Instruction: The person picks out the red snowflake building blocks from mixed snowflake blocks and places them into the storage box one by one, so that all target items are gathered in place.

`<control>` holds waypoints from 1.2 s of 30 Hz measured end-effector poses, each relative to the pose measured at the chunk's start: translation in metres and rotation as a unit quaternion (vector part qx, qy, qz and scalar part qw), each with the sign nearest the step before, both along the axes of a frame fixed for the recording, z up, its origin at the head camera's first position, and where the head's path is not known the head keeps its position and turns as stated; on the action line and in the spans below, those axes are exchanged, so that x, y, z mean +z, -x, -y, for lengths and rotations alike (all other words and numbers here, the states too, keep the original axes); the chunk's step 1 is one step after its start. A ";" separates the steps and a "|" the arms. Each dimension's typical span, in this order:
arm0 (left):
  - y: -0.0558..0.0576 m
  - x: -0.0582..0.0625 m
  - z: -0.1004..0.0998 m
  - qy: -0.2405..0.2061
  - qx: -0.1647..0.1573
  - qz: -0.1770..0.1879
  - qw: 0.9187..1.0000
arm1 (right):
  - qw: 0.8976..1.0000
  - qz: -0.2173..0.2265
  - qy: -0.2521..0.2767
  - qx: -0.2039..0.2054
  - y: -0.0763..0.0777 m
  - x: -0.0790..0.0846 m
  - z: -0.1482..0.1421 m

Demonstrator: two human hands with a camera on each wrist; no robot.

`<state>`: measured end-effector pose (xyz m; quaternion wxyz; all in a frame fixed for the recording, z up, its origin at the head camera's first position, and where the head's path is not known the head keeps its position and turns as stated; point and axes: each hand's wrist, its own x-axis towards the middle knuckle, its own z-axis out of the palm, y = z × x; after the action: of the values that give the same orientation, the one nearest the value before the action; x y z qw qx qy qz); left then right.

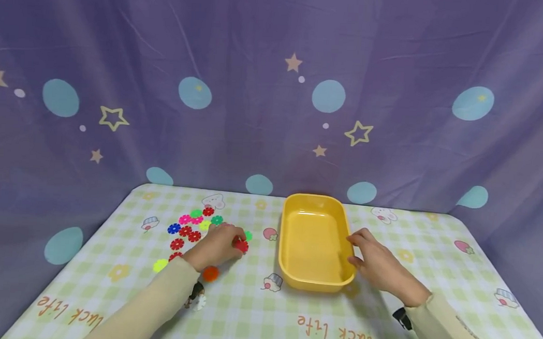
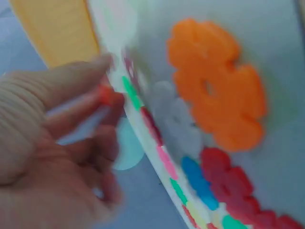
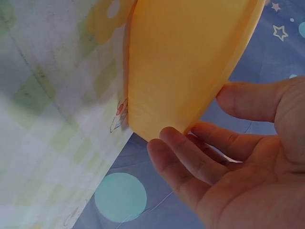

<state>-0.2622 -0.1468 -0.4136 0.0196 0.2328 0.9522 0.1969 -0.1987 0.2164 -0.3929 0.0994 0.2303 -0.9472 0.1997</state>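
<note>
My left hand (image 1: 217,246) is at the right side of a scatter of flower-shaped plastic discs. It pinches a red flower-shaped disc (image 1: 241,246) between thumb and fingers; the left wrist view shows only a small reddish bit of it, blurred. An orange disc (image 1: 210,273) lies just below this hand, looming large in the left wrist view. My right hand (image 1: 380,261) holds the right side of a yellow plastic basin (image 1: 313,285), thumb and fingertips at its rim. In the right wrist view the thumb (image 3: 250,100) meets the rim's edge. Nothing lies inside the basin.
Several discs in red, pink, green, yellow and blue (image 1: 174,228) spread over the table's left half. A white disc (image 1: 199,302) lies near the left sleeve. The checked tablecloth (image 1: 243,318) reaches back to a purple curtain (image 1: 256,111).
</note>
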 end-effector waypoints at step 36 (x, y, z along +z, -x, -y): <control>0.012 0.020 -0.139 0.198 -0.304 -0.017 0.932 | 1.000 0.020 0.008 -0.010 0.001 -0.004 -0.001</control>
<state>-0.2744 -0.0079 -0.3938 0.1081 0.5057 0.8557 -0.0152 -0.1998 0.2171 -0.3969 0.0842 0.2156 -0.9496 0.2111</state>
